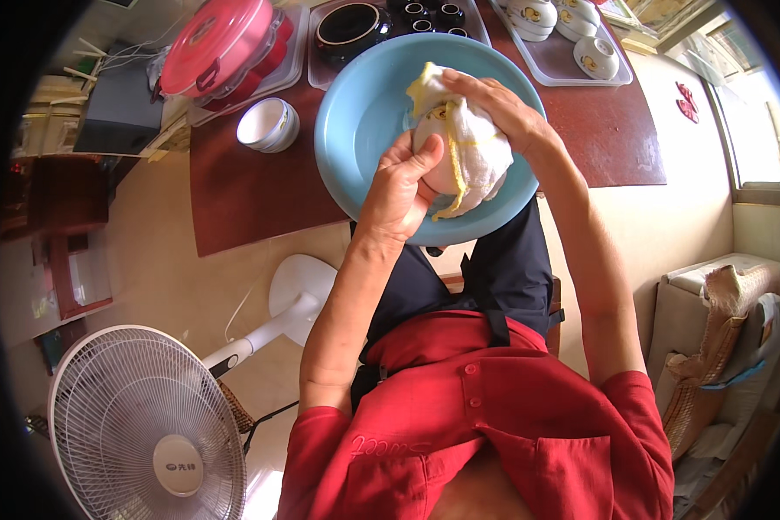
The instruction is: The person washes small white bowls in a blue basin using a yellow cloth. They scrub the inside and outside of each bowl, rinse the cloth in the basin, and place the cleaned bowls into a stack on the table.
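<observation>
My left hand [403,179] grips a white bowl [443,170] by its side, thumb across the outer wall. Part of a yellow printed motif shows on the bowl. A white cloth with yellow edging [484,153] drapes over the bowl and hides most of it. My right hand [497,110] presses the cloth against the bowl's far right side, with its fingers bent over the fabric. Both hands are above a light blue plastic basin [346,140], which stands at the table's front edge. A little water seems to lie in the basin, partly hidden by the bowl and hands.
On the red-brown table [260,208], small stacked bowls [270,127] stand left of the basin. Behind are a pink lidded container [218,42], a tray of black ware [351,29], and a clear tray [562,78] of white bowls. A standing fan [149,422] is at lower left.
</observation>
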### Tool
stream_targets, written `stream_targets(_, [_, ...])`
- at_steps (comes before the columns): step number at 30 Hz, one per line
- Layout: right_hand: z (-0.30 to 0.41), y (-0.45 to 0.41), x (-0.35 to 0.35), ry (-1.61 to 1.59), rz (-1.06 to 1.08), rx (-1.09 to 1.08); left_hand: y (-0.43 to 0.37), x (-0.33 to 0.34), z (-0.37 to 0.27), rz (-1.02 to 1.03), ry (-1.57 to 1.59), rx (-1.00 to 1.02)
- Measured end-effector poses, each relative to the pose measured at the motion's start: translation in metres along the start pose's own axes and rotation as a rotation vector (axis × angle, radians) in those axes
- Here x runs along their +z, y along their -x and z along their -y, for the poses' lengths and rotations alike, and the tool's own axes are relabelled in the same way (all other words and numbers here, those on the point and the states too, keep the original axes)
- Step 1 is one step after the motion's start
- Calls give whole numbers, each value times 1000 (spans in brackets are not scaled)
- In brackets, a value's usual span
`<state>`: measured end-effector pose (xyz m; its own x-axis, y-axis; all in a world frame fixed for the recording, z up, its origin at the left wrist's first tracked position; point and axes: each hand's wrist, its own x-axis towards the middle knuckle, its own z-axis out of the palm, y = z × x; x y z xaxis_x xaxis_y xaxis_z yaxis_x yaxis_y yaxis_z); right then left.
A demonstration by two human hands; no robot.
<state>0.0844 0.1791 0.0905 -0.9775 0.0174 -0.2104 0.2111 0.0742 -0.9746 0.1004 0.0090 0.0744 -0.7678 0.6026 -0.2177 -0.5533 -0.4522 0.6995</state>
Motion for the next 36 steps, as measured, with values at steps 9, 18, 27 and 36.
stream_targets(9, [-52,21,29,-692,-387,-10,-15,-2,15,-93,278,17])
stream_targets(18, [-56,28,24,-1189,-47,49,-8,9,3,9,-366,302])
stream_targets(27, [-38,33,3,-856,-54,155,1,5,-5,315,-1785,795])
stream_targets(36, [-55,26,14,-714,-235,43,3,-1,-4,65,-1854,981])
